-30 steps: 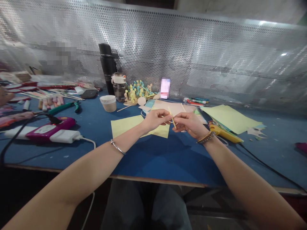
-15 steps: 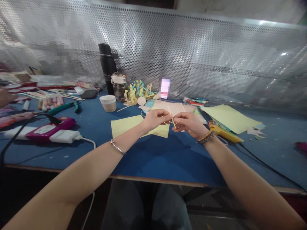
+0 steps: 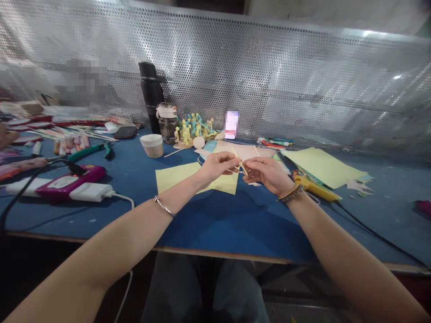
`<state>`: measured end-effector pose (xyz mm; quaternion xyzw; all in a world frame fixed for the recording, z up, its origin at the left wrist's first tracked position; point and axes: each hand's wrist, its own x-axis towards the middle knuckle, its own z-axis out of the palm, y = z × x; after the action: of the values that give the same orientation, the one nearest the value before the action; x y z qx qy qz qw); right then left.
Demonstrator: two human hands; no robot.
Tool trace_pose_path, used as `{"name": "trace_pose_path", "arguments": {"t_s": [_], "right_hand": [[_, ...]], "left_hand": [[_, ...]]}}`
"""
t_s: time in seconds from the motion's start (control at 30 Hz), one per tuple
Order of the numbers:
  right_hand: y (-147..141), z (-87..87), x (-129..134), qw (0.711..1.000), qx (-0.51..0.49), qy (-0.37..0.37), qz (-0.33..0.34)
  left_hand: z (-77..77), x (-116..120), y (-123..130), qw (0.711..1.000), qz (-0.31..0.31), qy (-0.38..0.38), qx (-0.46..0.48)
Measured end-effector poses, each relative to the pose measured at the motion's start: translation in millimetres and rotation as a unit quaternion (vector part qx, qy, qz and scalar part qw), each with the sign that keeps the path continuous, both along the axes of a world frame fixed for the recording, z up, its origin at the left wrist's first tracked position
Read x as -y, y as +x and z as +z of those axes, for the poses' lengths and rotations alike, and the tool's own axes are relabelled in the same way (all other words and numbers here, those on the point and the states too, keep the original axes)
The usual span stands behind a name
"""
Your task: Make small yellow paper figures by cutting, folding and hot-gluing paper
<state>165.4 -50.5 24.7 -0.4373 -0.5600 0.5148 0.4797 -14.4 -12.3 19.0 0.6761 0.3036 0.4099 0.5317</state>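
Lettering on black flask (image 3: 151,92), behind yellow sheet (image 3: 177,178), was illegible. Near the sheet's right end, left hand (image 3: 219,168) pinched yellow strip (image 3: 244,168); right hand (image 3: 267,173), fingers narrow, met its lower end, grip unclear.

- The left hand (image 3: 218,167) sits just left of the yellow strip (image 3: 244,170), thumb and forefinger pinching it, knuckles curled.
- The right hand (image 3: 267,172) is just right of the strip, fingers bent and thumb reaching toward its lower end; whether they grip it is hard to tell.
- The left forearm (image 3: 134,233) slants up from the lower left toward the strip, its wrist nearly straight.
- The right forearm (image 3: 336,233) slants up from the lower right toward the strip, its wrist slightly bent.
- Both thighs (image 3: 177,287) lie below the strip, slightly parted.
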Motion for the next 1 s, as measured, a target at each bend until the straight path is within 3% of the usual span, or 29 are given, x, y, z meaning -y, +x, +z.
{"name": "trace_pose_path", "arguments": {"t_s": [0.27,0.4,0.7,1.0], "right_hand": [[-1.7,-1.3,0.2,0.996,0.068,0.056,-0.028],[-3.2,-0.2,2.9,0.992,0.109,0.063,-0.012],[-3.4,1.0,6.1,0.992,0.112,0.056,-0.002],[-2.4,0.8,6.2,0.991,0.113,0.065,0.008]], "left_hand": [[-1.2,-1.2,-0.2,1.0,0.001,-0.015,0.021],[-0.9,-1.5,-0.1,0.999,0.007,-0.017,0.028],[1.0,-0.6,-0.1,1.0,0.022,-0.014,0.012],[0.7,-1.4,-1.3,1.0,-0.011,-0.018,0.018]]}}
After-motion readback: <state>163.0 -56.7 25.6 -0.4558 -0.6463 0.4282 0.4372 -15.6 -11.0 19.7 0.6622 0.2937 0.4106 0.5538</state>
